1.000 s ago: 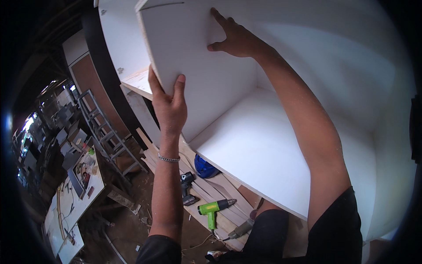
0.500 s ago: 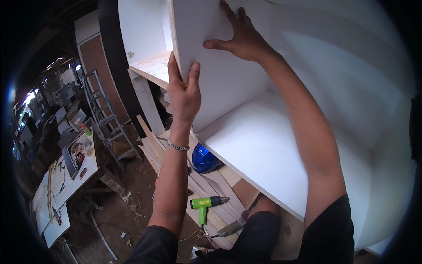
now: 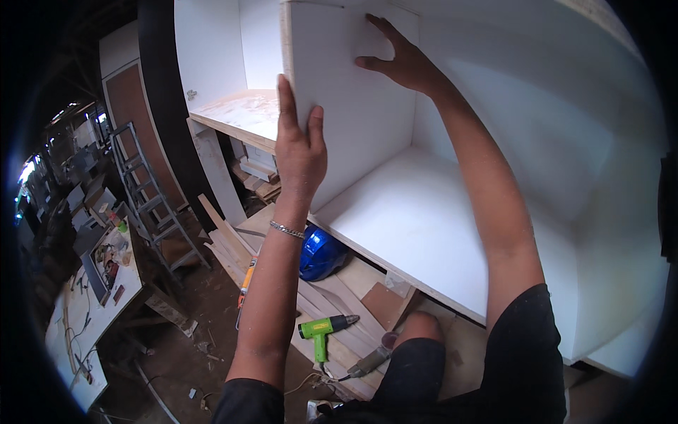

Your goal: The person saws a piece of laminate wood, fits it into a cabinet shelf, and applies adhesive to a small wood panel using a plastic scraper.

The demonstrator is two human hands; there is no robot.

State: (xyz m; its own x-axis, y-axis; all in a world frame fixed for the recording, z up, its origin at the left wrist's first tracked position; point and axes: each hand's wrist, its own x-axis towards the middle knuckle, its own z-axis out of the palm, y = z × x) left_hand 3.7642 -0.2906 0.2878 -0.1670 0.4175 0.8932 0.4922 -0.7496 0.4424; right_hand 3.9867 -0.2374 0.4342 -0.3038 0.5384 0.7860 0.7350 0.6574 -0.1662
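Left hand (image 3: 301, 152): forefinger up along the front edge of a white panel (image 3: 349, 113), thumb on its inner face, the two parted in a V; remaining fingers hidden, so cannot tell whether it grips or only steadies. Right hand (image 3: 411, 65): higher and deeper in, thumb and forefinger spread wide against the same face, nothing closed in them.

Panel stands upright as the left wall of an open white box, inner face turned to the person's right, front edge toward the body. That edge runs near vertical, up to the top of view; depth runs away to the back wall (image 3: 519, 134). Cannot tell which dimension is longer. Face smooth, plain white, shaded; front edge raw, pale wood colour; thin dark line near the top.

Right of its foot, the box floor (image 3: 409, 219), white and brightly lit. Left, a neighbouring compartment with a dusty shelf (image 3: 244, 109).

Below: shiny blue object (image 3: 321, 254), kind unclear; green heat gun (image 3: 321, 331), any lettering too small to read; corded grey tool (image 3: 369, 363); pale wood strips (image 3: 229, 237). Farther left, a stepladder (image 3: 152, 194) and a cluttered white worktable (image 3: 99, 343).
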